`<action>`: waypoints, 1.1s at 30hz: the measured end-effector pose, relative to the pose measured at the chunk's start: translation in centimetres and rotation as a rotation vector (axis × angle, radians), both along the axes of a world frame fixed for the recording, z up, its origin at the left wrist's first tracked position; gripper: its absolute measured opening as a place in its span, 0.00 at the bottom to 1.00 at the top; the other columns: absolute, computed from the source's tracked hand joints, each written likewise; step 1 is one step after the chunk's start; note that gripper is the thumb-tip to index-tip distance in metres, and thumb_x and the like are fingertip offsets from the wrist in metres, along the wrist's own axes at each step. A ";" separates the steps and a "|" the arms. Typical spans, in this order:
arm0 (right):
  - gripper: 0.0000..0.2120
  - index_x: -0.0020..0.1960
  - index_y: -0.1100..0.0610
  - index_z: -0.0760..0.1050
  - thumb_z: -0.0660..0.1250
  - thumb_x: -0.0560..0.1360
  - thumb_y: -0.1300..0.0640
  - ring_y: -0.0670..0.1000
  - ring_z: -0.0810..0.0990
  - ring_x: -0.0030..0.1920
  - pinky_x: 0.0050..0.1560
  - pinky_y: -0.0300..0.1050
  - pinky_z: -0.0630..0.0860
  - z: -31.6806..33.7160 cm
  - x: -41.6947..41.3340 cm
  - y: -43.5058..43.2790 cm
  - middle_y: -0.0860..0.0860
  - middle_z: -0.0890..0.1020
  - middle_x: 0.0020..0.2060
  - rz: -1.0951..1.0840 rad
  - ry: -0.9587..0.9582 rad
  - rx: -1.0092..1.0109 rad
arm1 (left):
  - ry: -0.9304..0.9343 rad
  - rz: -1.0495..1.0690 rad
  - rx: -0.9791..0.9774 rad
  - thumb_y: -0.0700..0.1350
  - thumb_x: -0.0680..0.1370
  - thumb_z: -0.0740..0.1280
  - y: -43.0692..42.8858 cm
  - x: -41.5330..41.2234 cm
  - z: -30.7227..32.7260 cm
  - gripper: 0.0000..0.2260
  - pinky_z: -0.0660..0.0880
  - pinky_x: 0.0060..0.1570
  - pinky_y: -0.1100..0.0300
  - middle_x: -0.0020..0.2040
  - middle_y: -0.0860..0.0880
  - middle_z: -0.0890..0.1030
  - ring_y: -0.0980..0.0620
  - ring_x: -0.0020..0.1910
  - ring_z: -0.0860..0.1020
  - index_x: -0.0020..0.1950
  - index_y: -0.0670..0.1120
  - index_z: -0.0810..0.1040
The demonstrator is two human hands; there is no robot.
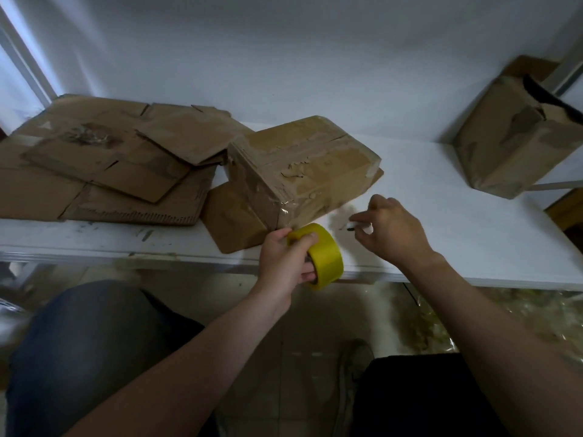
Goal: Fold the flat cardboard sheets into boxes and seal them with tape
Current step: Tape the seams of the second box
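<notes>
A folded cardboard box (303, 162) lies tilted on the white table (441, 190), with clear tape shining along its near corner. My left hand (284, 263) grips a yellow roll of tape (325, 257) just in front of that corner, at the table's front edge. To the right, my right hand (391, 228) pinches a small white object with a black tip (358, 228) just above the table. A pile of flat cardboard sheets (110, 159) lies on the table's left side.
A second folded cardboard box (517, 134) stands at the table's far right, one flap open. A white wall rises behind the table. Below the edge are my knees, a shoe and crumpled clear plastic on the floor (504, 320).
</notes>
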State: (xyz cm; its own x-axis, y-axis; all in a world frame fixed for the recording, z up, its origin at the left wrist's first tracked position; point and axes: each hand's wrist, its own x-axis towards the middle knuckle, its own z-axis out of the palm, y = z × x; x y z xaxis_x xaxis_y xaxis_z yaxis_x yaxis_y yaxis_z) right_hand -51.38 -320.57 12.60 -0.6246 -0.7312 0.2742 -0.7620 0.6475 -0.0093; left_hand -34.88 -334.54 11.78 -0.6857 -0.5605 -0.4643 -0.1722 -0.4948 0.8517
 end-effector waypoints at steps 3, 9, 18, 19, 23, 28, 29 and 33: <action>0.12 0.59 0.43 0.84 0.68 0.78 0.52 0.59 0.81 0.44 0.38 0.43 0.67 -1.8 0.0 0.6 0.51 0.81 0.45 -0.139 -0.009 0.021 | -0.023 -0.048 -0.070 0.48 0.77 0.74 -0.3 0.4 0.1 0.27 0.81 0.32 0.58 0.59 0.41 0.81 0.44 0.44 0.86 0.74 0.50 0.69; 0.17 0.66 0.41 0.79 0.65 0.78 0.42 0.58 0.82 0.54 0.50 0.47 0.77 -2.3 0.6 1.2 0.53 0.83 0.57 -0.235 -0.163 0.197 | -0.044 -0.117 -0.076 0.49 0.77 0.74 -1.2 1.5 0.1 0.27 0.82 0.36 0.57 0.58 0.42 0.82 0.46 0.44 0.86 0.73 0.51 0.69; 0.19 0.68 0.45 0.79 0.62 0.81 0.41 0.53 0.73 0.60 0.58 0.48 0.72 2.0 2.4 -6.1 0.46 0.78 0.63 0.342 -0.134 -0.355 | -0.095 -0.204 -0.161 0.49 0.76 0.74 -2.3 2.4 0.8 0.24 0.80 0.35 0.58 0.56 0.41 0.82 0.40 0.48 0.85 0.70 0.50 0.72; 0.22 0.70 0.45 0.77 0.61 0.80 0.38 0.54 0.71 0.61 0.61 0.49 0.70 2.1 2.3 -7.2 0.46 0.77 0.66 0.356 -0.132 -0.327 | -0.098 -0.211 -0.163 0.49 0.77 0.74 -2.4 2.4 0.8 0.24 0.80 0.35 0.58 0.56 0.41 0.82 0.40 0.47 0.85 0.71 0.50 0.71; 0.31 0.69 0.40 0.76 0.62 0.71 0.28 0.54 0.68 0.58 0.54 0.50 0.66 1.0 1.4 -10.1 0.44 0.76 0.67 0.410 -0.042 -0.172 | -0.098 -0.239 -0.194 0.50 0.77 0.74 -2.8 2.3 0.6 0.25 0.79 0.40 0.54 0.55 0.40 0.82 0.39 0.44 0.84 0.72 0.49 0.70; 0.27 0.64 0.38 0.80 0.66 0.69 0.29 0.55 0.70 0.56 0.51 0.48 0.59 -0.7 0.5 -11.1 0.42 0.78 0.65 0.412 0.035 -0.223 | -0.092 -0.271 -0.188 0.48 0.78 0.72 -3.9 1.9 0.9 0.25 0.78 0.38 0.55 0.58 0.40 0.81 0.41 0.45 0.83 0.73 0.48 0.70; 0.27 0.64 0.38 0.80 0.68 0.69 0.30 0.55 0.69 0.56 0.51 0.48 0.58 -0.9 0.4 -11.1 0.42 0.78 0.64 0.422 0.046 -0.237 | -0.102 -0.280 -0.189 0.48 0.78 0.72 -4.0 1.9 1.0 0.25 0.77 0.36 0.57 0.58 0.40 0.81 0.43 0.44 0.82 0.73 0.48 0.70; 0.29 0.67 0.39 0.78 0.74 0.67 0.35 0.53 0.67 0.53 0.51 0.47 0.56 -1.6 0.1 -11.1 0.43 0.78 0.65 0.440 0.105 -0.262 | -0.146 -0.331 -0.196 0.48 0.78 0.73 -4.2 2.4 0.8 0.20 0.75 0.31 0.59 0.55 0.37 0.82 0.44 0.40 0.80 0.67 0.47 0.73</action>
State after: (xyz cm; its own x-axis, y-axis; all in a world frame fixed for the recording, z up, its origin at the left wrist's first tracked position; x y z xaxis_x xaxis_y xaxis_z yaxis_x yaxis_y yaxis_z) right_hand -51.30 -331.65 10.99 -0.2326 -0.8171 0.5275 -0.9671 0.2516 -0.0368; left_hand -32.47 -338.72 12.54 -0.7786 -0.4083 -0.4766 -0.4210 -0.2234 0.8791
